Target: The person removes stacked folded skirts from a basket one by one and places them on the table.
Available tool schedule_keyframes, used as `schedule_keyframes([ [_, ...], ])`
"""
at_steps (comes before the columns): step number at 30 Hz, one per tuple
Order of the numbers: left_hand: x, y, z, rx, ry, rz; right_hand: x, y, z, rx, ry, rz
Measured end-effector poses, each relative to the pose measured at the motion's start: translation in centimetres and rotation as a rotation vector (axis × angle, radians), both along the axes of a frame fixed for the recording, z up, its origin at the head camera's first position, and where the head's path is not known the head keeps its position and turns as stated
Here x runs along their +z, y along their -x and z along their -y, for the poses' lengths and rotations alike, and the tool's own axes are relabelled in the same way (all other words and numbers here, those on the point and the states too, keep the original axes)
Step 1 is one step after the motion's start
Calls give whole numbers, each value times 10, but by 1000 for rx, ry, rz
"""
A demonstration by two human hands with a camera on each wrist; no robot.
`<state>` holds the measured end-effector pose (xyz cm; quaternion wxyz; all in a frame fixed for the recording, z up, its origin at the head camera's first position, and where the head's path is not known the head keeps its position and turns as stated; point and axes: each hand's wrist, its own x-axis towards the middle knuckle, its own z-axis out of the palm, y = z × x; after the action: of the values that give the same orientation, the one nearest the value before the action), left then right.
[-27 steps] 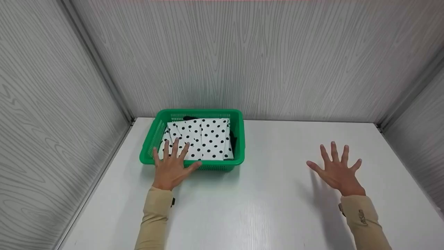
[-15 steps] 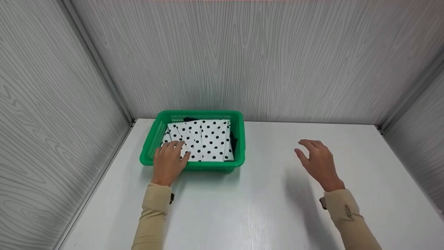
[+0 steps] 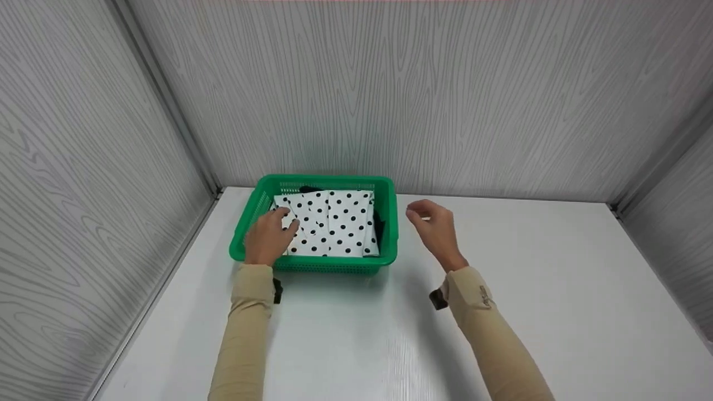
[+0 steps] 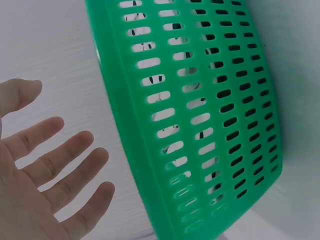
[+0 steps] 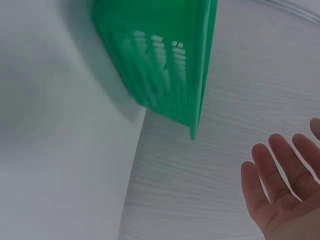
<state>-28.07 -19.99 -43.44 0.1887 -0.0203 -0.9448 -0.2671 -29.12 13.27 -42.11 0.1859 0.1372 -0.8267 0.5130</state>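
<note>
Left hand (image 3: 268, 236) rests on dotted cloth (image 3: 334, 223) in green basket (image 3: 390, 223)

The basket (image 3: 390, 223) is slotted green plastic, the dotted fold (image 3: 340, 228) soft cloth, the table (image 3: 529, 312) smooth — faintly glossy white.

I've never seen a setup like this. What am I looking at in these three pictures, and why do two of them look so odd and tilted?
No machine here: a person in beige sleeves works with two bare hands. The wide picture comes from a camera on the head, looking down at a white table walled by grey panels. The two tilted pictures come from cameras strapped to each wrist, so they see the work from very close.

On the table stands a green basket with slotted walls, holding folded white cloth with black dots; something dark lies beneath it. The left hand reaches over the basket's near left corner onto the cloth, fingers relaxed. The right hand is beside the basket's right wall, holding nothing.
</note>
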Motion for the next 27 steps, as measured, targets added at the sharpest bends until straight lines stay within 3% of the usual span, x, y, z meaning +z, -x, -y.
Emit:
schedule_keyframes([
  [6,4,7,10,38,-109,156,1,11,38,33,82,186],
  [12,0,10,13,48,-196,270,-4,18,57,105,236,508],
  [15,-2,10,13,47,-280,327,-7,20,65,141,247,628],
  [20,-7,11,9,42,-350,377,-15,19,74,123,220,701],
  [27,-15,11,4,94,-268,391,-23,18,84,66,146,759],
])
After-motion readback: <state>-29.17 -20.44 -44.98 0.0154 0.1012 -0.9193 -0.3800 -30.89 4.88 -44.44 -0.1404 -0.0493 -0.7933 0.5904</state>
